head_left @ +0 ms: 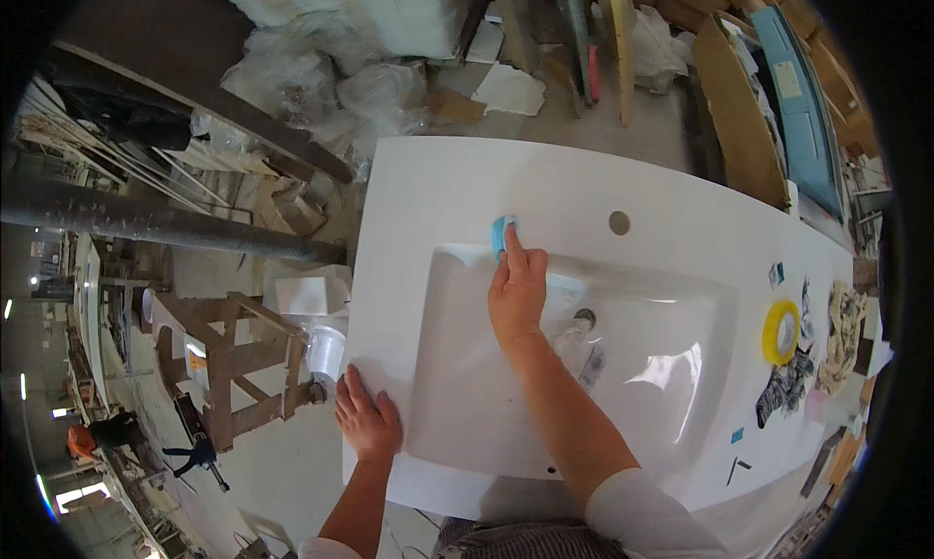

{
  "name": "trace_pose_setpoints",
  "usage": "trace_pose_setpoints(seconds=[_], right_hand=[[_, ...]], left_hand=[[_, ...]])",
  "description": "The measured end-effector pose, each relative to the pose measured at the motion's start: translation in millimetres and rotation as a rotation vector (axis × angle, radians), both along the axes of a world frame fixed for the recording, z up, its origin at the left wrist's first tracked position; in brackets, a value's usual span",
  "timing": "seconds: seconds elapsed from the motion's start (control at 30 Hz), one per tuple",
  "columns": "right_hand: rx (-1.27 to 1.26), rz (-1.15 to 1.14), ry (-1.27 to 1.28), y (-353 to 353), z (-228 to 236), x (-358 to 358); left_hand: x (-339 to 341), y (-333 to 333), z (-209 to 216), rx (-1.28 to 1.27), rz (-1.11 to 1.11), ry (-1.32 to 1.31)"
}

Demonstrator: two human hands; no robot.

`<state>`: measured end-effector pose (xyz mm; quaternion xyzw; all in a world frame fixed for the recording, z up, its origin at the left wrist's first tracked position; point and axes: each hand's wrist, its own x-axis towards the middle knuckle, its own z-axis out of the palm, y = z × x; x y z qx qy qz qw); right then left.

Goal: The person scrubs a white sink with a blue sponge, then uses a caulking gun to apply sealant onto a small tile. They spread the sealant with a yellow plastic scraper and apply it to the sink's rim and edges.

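Head view: cluttered workshop, grey floor [277, 476], crumpled clear plastic wrap [287, 77] beyond the basin to the left. Glossy white slab [545, 184] carries the rectangular white recessed basin [467, 364], landmark here. Light-blue folded pad [500, 236] on the slab at the basin's far left corner; right hand [517, 291] clamped on it, index finger extended along it. Left hand [368, 418] holds nothing, fingers slightly apart, flat on the slab left of the basin. Round tap hole [620, 223] beyond the basin. Right of the basin: yellow tape roll [770, 333], dark crumpled cloth [784, 386] just below it, beige crumpled cloth [843, 340] farther out. Left of the basin, off the slab: brown wooden trestle [221, 384], black caulking gun [197, 445].
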<state>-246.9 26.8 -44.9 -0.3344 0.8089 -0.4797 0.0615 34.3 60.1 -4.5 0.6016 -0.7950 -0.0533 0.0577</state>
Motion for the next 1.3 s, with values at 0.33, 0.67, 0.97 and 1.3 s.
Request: trace_pose_setpoints(seconds=[0.33,0.67,0.97,1.3], right_hand=[[0.187,0.286,-0.027,-39,15,40],[0.072,0.549,-0.113,-23,13,39],[0.426,1.287,-0.391,52,23,26],[-0.013,0.325,-0.308,-9,8,33]], left_hand=[[-2,0,7,0.086,0.039,0.005],[0,-1,4,0.012,0.001,-0.025],[4,-2,3,0.015,-0.005,-0.042],[-3,1,7,0.072,0.020,-0.012]])
